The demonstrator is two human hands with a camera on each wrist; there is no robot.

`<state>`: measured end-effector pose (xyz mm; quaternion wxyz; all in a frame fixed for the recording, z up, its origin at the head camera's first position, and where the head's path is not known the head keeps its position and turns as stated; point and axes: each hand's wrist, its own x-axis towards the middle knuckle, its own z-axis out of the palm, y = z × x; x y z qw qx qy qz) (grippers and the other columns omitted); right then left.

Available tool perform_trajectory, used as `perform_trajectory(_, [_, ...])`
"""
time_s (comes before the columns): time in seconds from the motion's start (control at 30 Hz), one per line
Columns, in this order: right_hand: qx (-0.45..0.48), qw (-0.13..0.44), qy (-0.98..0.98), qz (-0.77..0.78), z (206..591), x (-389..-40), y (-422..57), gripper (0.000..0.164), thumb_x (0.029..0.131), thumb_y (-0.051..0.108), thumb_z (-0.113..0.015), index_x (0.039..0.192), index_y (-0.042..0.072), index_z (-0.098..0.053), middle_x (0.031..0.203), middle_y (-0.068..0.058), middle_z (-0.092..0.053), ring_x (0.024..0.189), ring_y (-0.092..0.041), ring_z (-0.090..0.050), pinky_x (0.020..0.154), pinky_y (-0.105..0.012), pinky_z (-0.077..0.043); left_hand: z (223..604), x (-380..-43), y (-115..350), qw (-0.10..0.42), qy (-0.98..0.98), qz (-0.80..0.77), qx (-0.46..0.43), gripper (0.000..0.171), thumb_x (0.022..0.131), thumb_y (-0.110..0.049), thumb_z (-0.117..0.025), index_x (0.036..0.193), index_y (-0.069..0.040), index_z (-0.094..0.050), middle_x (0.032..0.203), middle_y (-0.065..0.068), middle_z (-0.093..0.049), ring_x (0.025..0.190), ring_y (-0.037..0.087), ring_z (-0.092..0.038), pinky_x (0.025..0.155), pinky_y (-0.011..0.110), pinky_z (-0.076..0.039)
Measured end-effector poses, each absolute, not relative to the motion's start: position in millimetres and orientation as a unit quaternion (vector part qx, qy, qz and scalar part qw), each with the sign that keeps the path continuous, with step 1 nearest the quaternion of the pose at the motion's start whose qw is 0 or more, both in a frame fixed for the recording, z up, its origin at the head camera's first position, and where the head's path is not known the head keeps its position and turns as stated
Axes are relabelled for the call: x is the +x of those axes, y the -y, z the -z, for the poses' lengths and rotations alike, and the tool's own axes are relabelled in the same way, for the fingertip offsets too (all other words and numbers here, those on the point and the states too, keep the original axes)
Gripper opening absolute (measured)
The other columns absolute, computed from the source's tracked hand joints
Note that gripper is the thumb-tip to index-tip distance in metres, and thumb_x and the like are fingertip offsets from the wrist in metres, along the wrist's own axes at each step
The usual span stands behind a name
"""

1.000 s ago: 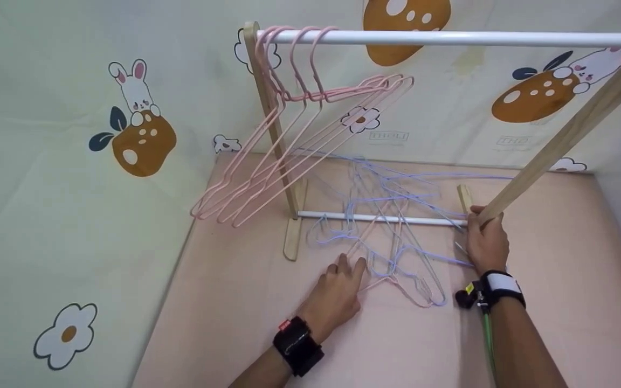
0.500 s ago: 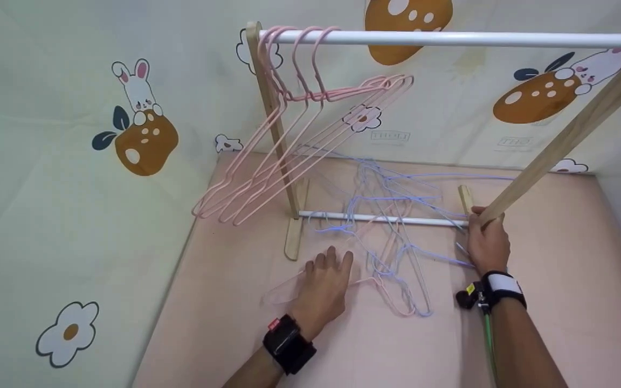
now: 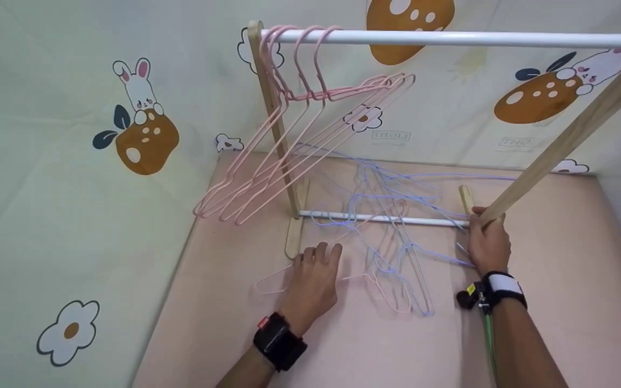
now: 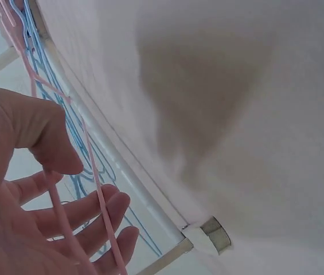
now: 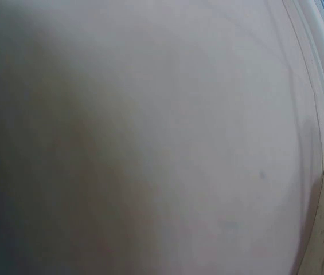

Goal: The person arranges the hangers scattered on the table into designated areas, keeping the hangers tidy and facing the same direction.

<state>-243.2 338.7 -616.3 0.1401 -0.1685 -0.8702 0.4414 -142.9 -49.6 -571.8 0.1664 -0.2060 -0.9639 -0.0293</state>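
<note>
In the head view my left hand [image 3: 311, 283] is low, left of a tangle of pale blue hangers [image 3: 442, 255]. It holds a pink wire hanger [image 4: 63, 217]; in the left wrist view thumb and forefinger pinch one wire, and another crosses the other fingers. Its hook end stretches right, across the blue wires. My right hand [image 3: 489, 245] grips the rack's right wooden post [image 3: 569, 137] near its base. The right wrist view shows a wooden part [image 5: 322, 223] at the right edge, without the hand.
Several pink hangers [image 3: 316, 54] hang at the left end of the rack's white top rod [image 3: 450, 38]. A lower white bar [image 3: 440, 221] runs through the tangle. The left wooden foot [image 3: 293, 237] lies just beyond my left hand. Patterned cloth [image 3: 181, 226] backs the area.
My left hand has moved left and slightly away from me, drawing the pink hanger partly out of the blue tangle; some blue hangers shifted. My right hand has stayed on the post.
</note>
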Motion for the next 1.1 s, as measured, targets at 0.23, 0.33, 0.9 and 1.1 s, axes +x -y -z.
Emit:
perform_trajectory(0.23, [-0.169, 0.129, 0.870, -0.444, 615, -243, -338, 0.044, 0.115, 0.040, -0.048, 0.150, 0.014, -0.057, 0.135, -0.027, -0.069, 0.116, -0.047, -0.062, 0.096, -0.063, -0.041, 565, -145, 56, 0.155, 0.968, 0.029, -0.198, 0.049, 0.091, -0.012, -0.070, 0.139, -0.009, -0.061, 0.125, 0.017, -0.069, 0.110, 0.037, -0.068, 0.087, 0.051, -0.058])
perform_trajectory(0.33, [-0.167, 0.120, 0.873, -0.443, 615, -243, -339, 0.046, 0.115, 0.040, -0.046, 0.151, 0.014, -0.057, 0.128, -0.027, -0.069, 0.108, -0.044, -0.062, 0.089, -0.059, -0.042, 562, -146, 61, 0.174, 0.965, 0.018, -0.198, 0.045, 0.092, -0.013, -0.067, 0.136, -0.008, -0.062, 0.122, 0.016, -0.071, 0.106, 0.036, -0.070, 0.083, 0.050, -0.060])
perform_trajectory(0.9, [-0.168, 0.135, 0.872, -0.440, 615, -244, -339, 0.043, 0.115, 0.039, -0.048, 0.148, 0.013, -0.058, 0.131, -0.026, -0.069, 0.111, -0.045, -0.062, 0.094, -0.061, -0.041, 537, -147, 97, 0.120, 0.984, 0.033, -0.129, 0.041, 0.098, -0.018, -0.067, 0.137, -0.004, -0.069, 0.109, 0.020, -0.075, 0.096, 0.037, -0.074, 0.082, 0.047, -0.063])
perform_trajectory(1.1, [-0.166, 0.135, 0.872, -0.439, 615, -244, -340, 0.044, 0.115, 0.039, -0.047, 0.149, 0.012, -0.058, 0.132, -0.028, -0.069, 0.113, -0.046, -0.062, 0.094, -0.064, -0.042, 527, -146, 108, 0.146, 0.982, 0.044, -0.111, 0.026, 0.102, -0.021, -0.067, 0.110, 0.002, -0.078, 0.089, 0.017, -0.073, 0.076, 0.031, -0.072, 0.065, 0.043, -0.061])
